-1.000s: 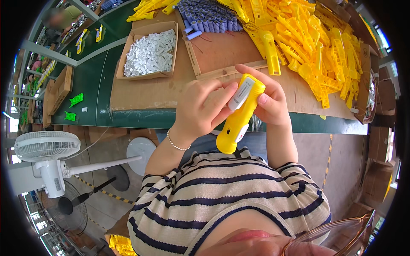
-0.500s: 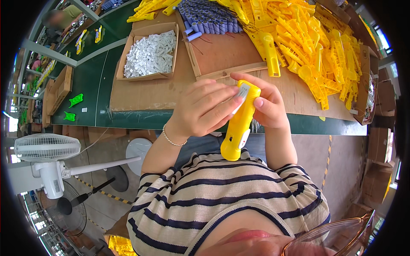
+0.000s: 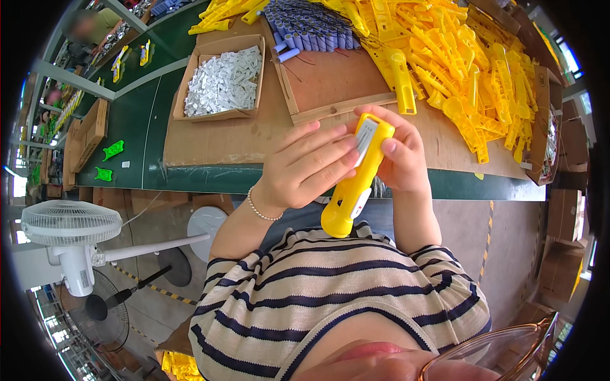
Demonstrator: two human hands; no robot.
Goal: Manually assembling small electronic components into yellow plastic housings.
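Note:
I hold a yellow, torch-shaped plastic housing (image 3: pixel 366 168) tilted in front of my chest. It has a grey-white rectangular panel (image 3: pixel 364 138) near its far end and a white piece (image 3: pixel 361 202) on its side near the rounded end. My right hand (image 3: pixel 405 152) is closed around the far right side, thumb along the edge. The fingers of my left hand (image 3: pixel 311 165) press against the panel side, with the outer fingers lifted and spread; its thumb is hidden.
Beyond my hands, a cardboard box (image 3: pixel 181 114) holds many small white parts. Purple cylinders (image 3: pixel 318 32) with wires lie in a wooden tray (image 3: pixel 343 108). Yellow housings (image 3: pixel 457 70) are heaped at the right. A white fan (image 3: pixel 71 219) stands at the left, below two green parts (image 3: pixel 113 150).
The yellow housing has turned slightly, its rounded end swinging left and its far end shifting right. My left fingers have spread and straightened somewhat, uncovering more of the panel.

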